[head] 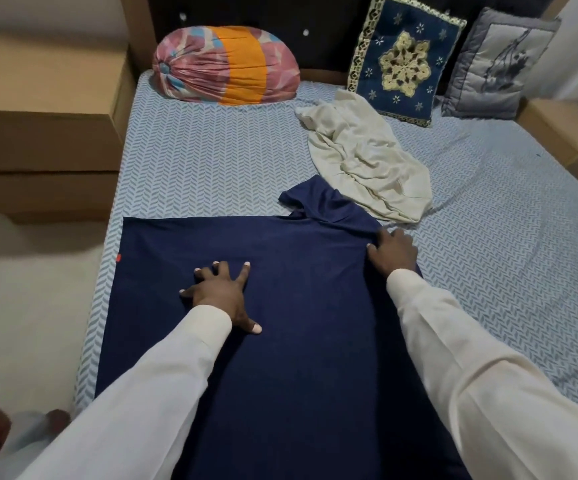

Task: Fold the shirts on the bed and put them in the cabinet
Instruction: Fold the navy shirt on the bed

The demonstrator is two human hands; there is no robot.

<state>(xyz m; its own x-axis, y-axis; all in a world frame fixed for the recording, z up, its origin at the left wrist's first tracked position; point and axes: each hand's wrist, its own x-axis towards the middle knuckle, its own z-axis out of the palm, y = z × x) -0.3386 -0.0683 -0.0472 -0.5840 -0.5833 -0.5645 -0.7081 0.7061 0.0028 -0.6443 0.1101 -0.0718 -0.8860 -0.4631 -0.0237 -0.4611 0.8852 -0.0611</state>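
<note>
On the bed (211, 161), the navy shirt (298, 341) lies spread flat, with the cream shirt (360, 157) crumpled just beyond its sleeve. We see the left hand (218, 292) splayed flat, pressing the navy shirt's middle, and the right hand (393, 251) pinching cloth beside the sleeve. Risk: an uneven pull may wrinkle the fold or drag the cream shirt.

A spread shirt (298, 375) lay near on the bed (211, 161), a crumpled shirt (360, 154) just beyond its far right, a bolster (225, 64) far left, two cushions (405, 60) far right
</note>
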